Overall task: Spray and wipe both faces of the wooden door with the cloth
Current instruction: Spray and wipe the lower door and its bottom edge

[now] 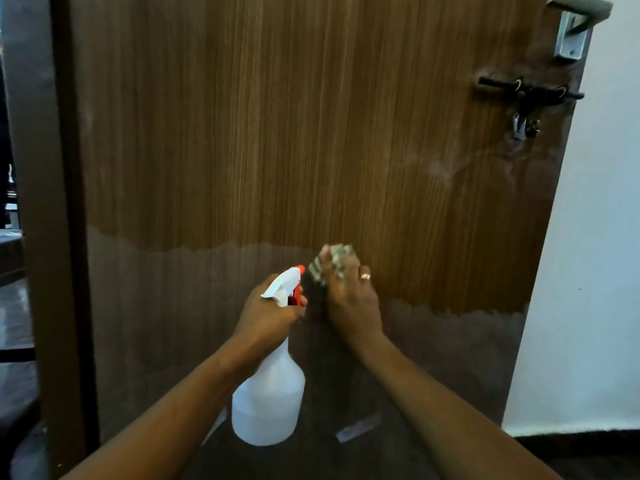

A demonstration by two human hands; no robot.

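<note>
Cloth (333, 260) sat pressed on the door (277, 133) at 6 o'clock under the right hand (350, 299), fingers laid flat to bear on it, while the left hand (272, 311) gripped the spray bottle (272, 393) at 8 o'clock, nozzle doorward, likely ready to re-wet.

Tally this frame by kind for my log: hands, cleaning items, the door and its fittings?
Hands: 2, the left hand and the right hand
Bottles: 1, the spray bottle in the left hand
Cloths: 1, the cloth under the right hand
Doors: 1, the wooden door
Door fittings: 2, the handle and the black bolt
Total: 7
</note>
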